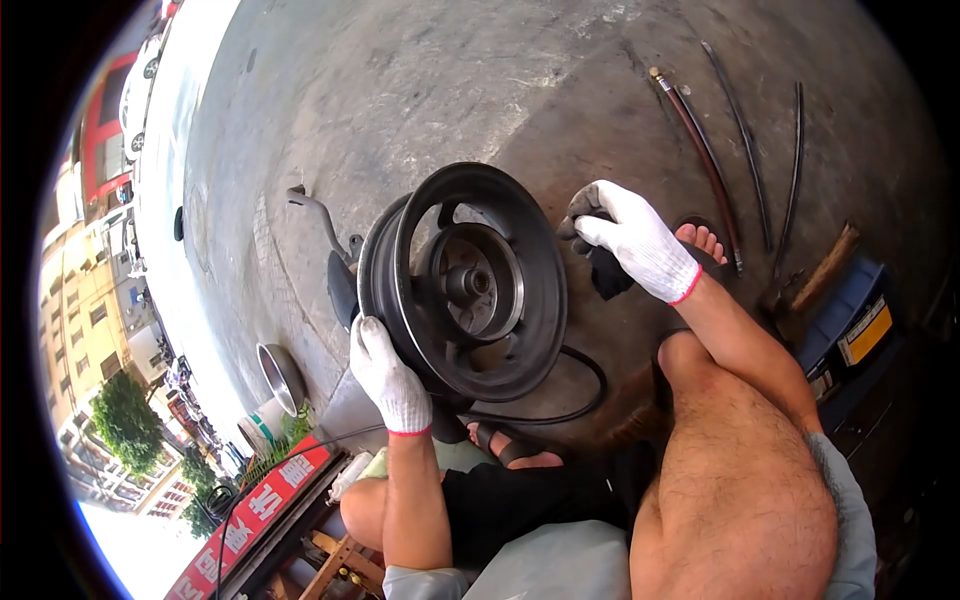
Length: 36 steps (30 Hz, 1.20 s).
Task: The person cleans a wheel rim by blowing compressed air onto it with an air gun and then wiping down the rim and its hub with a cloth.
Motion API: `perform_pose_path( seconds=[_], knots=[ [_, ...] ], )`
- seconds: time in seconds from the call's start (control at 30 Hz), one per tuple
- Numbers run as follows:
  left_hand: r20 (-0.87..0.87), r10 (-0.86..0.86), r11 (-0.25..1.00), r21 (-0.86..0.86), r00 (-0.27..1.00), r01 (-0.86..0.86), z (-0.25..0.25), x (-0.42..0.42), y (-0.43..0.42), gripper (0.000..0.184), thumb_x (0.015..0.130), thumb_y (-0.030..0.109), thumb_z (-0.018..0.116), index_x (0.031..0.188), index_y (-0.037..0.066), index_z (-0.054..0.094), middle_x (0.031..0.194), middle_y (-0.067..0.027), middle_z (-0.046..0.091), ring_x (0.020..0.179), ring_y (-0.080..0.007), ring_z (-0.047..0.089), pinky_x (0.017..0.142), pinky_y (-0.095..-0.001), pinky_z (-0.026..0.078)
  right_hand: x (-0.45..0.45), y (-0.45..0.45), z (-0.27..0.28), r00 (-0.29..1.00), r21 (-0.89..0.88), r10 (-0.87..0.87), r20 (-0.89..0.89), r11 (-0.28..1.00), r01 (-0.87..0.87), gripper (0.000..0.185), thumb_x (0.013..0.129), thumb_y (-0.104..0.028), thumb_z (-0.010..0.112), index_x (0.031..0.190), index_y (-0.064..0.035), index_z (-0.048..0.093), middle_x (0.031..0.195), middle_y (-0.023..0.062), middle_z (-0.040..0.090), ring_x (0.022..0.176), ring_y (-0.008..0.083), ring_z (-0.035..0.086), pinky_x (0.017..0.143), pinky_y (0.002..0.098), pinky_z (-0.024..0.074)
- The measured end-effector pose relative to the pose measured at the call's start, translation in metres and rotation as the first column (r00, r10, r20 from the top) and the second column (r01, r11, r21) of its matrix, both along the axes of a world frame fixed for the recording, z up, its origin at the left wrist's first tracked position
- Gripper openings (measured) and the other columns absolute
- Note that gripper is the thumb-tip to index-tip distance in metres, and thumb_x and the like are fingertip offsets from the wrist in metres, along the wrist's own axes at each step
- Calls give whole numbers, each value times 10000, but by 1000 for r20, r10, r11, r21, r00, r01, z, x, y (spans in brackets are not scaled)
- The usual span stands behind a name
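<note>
A black wheel rim [545, 300] stands tilted in front of me, its hub and drum facing up toward the camera. My left hand [388, 378], in a white knit glove, is closed on the rim's near left edge. My right hand [625, 235], gloved in white with blackened fingers, is held just right of the rim, apart from it. Its fingers are curled together round a dark cloth [608, 275] that hangs below them. What lies inside the curled fingers is hidden.
Several hoses, among them a brown hose [705, 165], lie on the concrete floor at the right. A blue box [850, 330] stands by my right leg. A bent metal lever [322, 215] is behind the rim; a metal basin [283, 378] sits left.
</note>
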<state>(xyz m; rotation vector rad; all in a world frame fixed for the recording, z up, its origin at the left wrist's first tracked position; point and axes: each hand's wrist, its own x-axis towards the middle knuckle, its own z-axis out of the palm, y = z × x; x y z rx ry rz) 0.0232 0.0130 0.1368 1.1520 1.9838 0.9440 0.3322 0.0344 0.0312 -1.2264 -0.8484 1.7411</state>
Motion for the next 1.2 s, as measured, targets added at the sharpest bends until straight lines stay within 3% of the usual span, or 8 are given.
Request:
perform_pose_path(
  seconds=[0.53,0.73,0.83,0.9,1.03,1.2],
  knots=[
    [-37,-91,996,-7,995,91,6,19,-1,321,1089,209,472,1193,-55,624,993,-33,616,912,-106,516,860,-268,427,2,-1,-2,1000,7,-5,23,1000,5,184,958,-64,585,1089,62,612,988,139,748,931,162,685,887,312,530],
    [25,-58,997,46,998,56,7,35,-3,299,1093,217,493,1188,-46,601,981,-3,578,899,-86,488,839,-246,419,3,-1,1,1000,6,3,24,1000,-3,185,956,-65,590,1088,61,619,979,137,743,931,162,687,876,313,535],
    [-4,-87,995,44,996,87,11,45,1,326,1104,265,466,1086,-23,618,966,-35,605,882,-113,514,843,-280,445,2,-1,0,1000,1,-8,2,1000,8,185,952,-65,592,1086,58,623,982,137,743,925,161,687,871,314,538],
    [99,-75,997,7,992,74,12,53,6,290,1094,222,496,1189,-30,603,972,-3,574,884,-85,487,828,-247,418,2,-2,2,1000,1,-18,0,1000,18,183,949,-63,596,1082,59,622,982,138,742,922,162,687,870,312,538],
    [154,-41,999,-8,987,43,12,70,23,238,1083,245,518,1015,29,594,868,23,514,814,-66,451,768,-238,398,6,-1,6,999,-2,-39,-5,999,39,176,949,-56,601,1080,60,614,974,142,738,923,160,688,865,305,539],
    [294,15,999,-37,956,-4,10,71,54,243,1071,261,545,1010,42,630,911,16,571,836,-75,512,793,-251,444,23,5,20,979,-41,-194,-60,981,191,159,977,-64,592,1100,36,608,959,114,725,852,130,663,789,279,535]
  ],
)
